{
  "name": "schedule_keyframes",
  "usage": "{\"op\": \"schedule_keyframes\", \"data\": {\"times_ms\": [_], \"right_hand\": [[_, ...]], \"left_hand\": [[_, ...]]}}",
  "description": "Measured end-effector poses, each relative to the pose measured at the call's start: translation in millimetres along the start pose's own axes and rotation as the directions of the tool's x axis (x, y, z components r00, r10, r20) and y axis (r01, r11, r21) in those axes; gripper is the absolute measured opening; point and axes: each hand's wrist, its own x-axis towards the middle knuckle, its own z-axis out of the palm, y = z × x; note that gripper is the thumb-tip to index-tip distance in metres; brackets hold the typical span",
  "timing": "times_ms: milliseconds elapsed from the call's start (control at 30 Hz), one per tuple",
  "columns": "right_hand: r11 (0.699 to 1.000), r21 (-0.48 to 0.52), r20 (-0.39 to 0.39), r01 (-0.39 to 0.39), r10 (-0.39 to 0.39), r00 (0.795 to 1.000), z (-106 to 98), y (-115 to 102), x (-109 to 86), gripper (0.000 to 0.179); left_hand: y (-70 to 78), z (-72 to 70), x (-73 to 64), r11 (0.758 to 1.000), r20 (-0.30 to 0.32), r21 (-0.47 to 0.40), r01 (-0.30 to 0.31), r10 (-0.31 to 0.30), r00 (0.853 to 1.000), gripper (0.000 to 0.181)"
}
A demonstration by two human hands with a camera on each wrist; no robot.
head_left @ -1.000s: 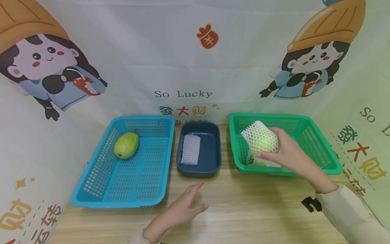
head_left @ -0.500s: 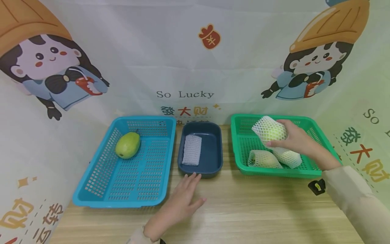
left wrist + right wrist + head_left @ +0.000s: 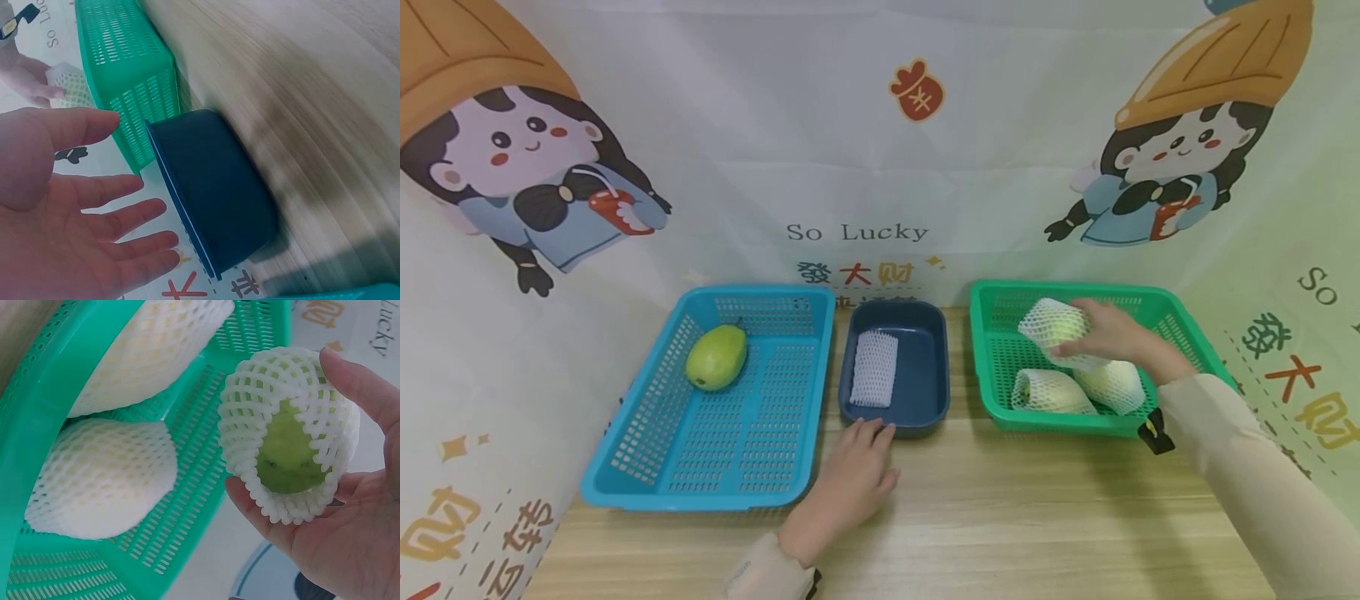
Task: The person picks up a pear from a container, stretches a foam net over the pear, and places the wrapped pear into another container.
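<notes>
My right hand (image 3: 1108,333) grips a green fruit in a white foam net (image 3: 284,434) over the green basket (image 3: 985,400). Through the net's mouth, the right wrist view shows the fruit's green skin. Below it in that basket lie two more netted fruits, one (image 3: 1051,392) near the front left and another (image 3: 1112,385) beside it. My left hand (image 3: 850,471) has its fingers extended at the near rim of the dark blue tray (image 3: 921,367) and holds nothing. An empty foam net (image 3: 874,369) lies in the tray's left half.
On the left stands a blue basket (image 3: 737,483) with a bare green fruit (image 3: 717,357) at its back left. The tray sits between both baskets on the wooden table (image 3: 985,517). A printed cloth (image 3: 865,158) hangs behind them.
My right hand lifted the netted fruit, moved right and back, then lowered a little, uncovering the two netted fruits beneath. My left hand moved forward to the tray's near edge.
</notes>
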Motion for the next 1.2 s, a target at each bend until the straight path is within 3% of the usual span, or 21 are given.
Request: {"op": "schedule_keyframes", "data": {"times_ms": [200,300,700,933,1200], "right_hand": [[0.999,0.024,0.042,-0.039,0.038,0.998,9,3,13.6,0.091],[0.998,0.033,0.056,-0.053,0.051,0.997,12,4,19.2,0.09],[0.999,-0.003,0.057,-0.032,0.032,0.998,26,6,40.2,0.087],[0.998,0.015,0.092,-0.062,0.06,0.994,29,3,44.3,0.086],[0.994,-0.021,0.149,-0.109,0.111,0.983,31,5,48.8,0.067]], "left_hand": [[5.3,4.1,6.0,0.998,0.088,0.052,0.028,-0.032,0.996,0.055],[5.5,7.2,7.6,0.997,0.104,0.071,0.029,-0.036,0.994,0.056],[5.0,12.0,13.0,0.984,0.041,0.175,-0.014,0.007,0.999,0.052],[2.7,11.6,12.6,0.98,0.028,0.195,-0.035,0.03,0.999,0.052],[1.6,8.0,12.1,0.981,0.043,0.186,-0.05,0.043,0.998,0.052]]}}
